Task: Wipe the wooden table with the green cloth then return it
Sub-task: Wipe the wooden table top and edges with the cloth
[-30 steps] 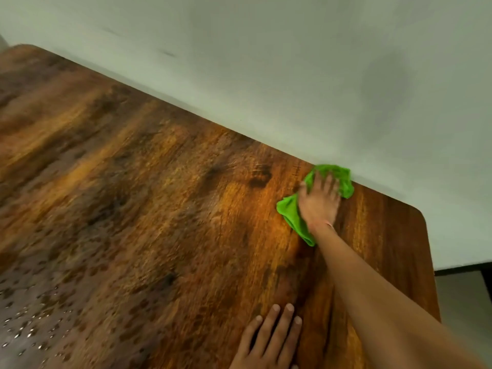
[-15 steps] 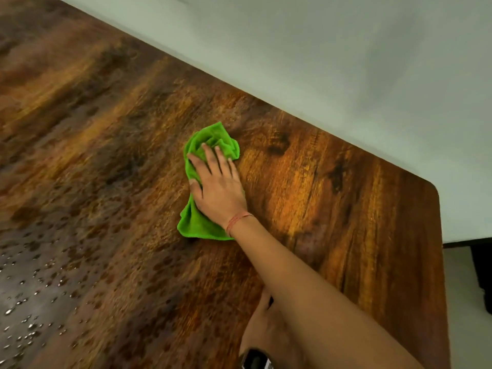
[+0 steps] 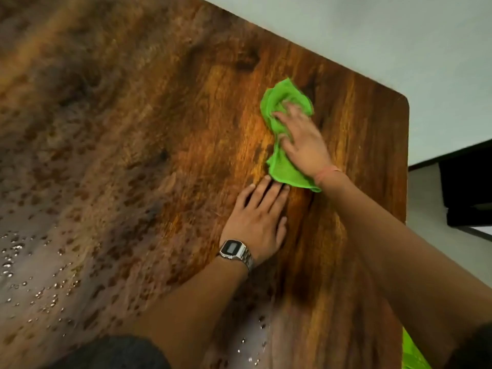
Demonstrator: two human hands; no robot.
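The wooden table (image 3: 133, 129) is lying open left of the green cloth (image 3: 282, 169); the left hand (image 3: 257, 219) is blocking its near side, and the wall (image 3: 372, 35) is bounding the far edge.

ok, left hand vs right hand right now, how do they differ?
The right hand presses the green cloth; the left hand lies flat on the bare wooden table. The left wrist carries a silver digital watch, the right a thin reddish band. The right hand sits farther out and looks blurred; the left is sharp. Both are palm down with fingers extended.
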